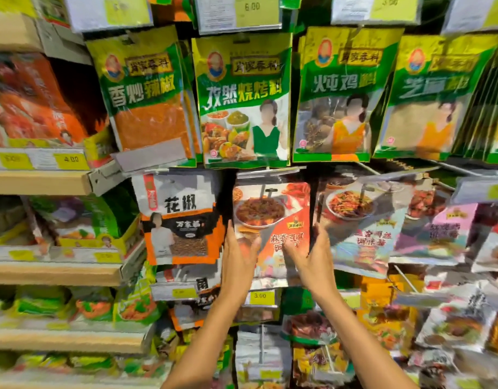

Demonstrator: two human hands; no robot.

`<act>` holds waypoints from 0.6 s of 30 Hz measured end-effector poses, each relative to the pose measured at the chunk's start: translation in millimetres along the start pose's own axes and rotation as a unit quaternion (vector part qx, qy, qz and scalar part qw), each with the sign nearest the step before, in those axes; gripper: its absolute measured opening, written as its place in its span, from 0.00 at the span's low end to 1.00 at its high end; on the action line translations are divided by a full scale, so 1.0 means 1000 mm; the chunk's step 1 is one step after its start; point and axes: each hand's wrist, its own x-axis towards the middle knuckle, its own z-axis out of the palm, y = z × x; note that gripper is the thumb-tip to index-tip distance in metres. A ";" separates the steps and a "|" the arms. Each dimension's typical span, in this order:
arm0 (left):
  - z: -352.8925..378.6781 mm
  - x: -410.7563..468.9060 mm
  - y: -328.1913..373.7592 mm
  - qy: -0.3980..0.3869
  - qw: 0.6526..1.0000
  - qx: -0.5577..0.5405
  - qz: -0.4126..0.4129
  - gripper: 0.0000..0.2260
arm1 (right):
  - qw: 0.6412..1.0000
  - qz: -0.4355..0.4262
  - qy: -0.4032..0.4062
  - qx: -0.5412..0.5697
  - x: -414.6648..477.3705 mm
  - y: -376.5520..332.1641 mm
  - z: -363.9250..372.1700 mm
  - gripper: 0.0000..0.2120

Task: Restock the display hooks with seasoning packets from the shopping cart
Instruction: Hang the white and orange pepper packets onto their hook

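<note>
A red-orange seasoning packet (270, 217) with a dish photo hangs at a display hook (266, 189) in the middle row. My left hand (238, 254) grips its left edge, thumb on the front. My right hand (312, 256) grips its right edge, thumb across the lower front. The hook's rod passes through the slot at the packet's top. The shopping cart is out of view.
A black-and-orange peppercorn packet (180, 220) hangs to the left, a noodle-dish packet (360, 223) to the right. Green-yellow packets (243, 102) fill the row above. Wooden shelves (40, 182) with goods stand at left. More packets and price tags (260, 296) hang below.
</note>
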 end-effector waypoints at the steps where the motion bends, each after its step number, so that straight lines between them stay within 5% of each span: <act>1: -0.001 -0.001 0.000 -0.015 1.000 -0.001 -0.007 0.36 | 1.000 0.013 -0.023 -0.005 0.001 0.004 0.001 0.39; 5: -0.013 0.004 -0.005 -0.054 0.997 0.055 -0.018 0.43 | 0.996 0.011 -0.086 0.028 0.003 0.012 0.002 0.31; 10: -0.015 0.011 -0.011 -0.066 0.997 0.045 0.014 0.34 | 0.997 0.011 -0.057 0.058 0.011 0.014 0.016 0.28; 18: -0.022 0.018 -0.024 -0.069 0.997 0.026 0.035 0.34 | 0.996 0.028 -0.037 0.080 0.011 0.021 0.021 0.36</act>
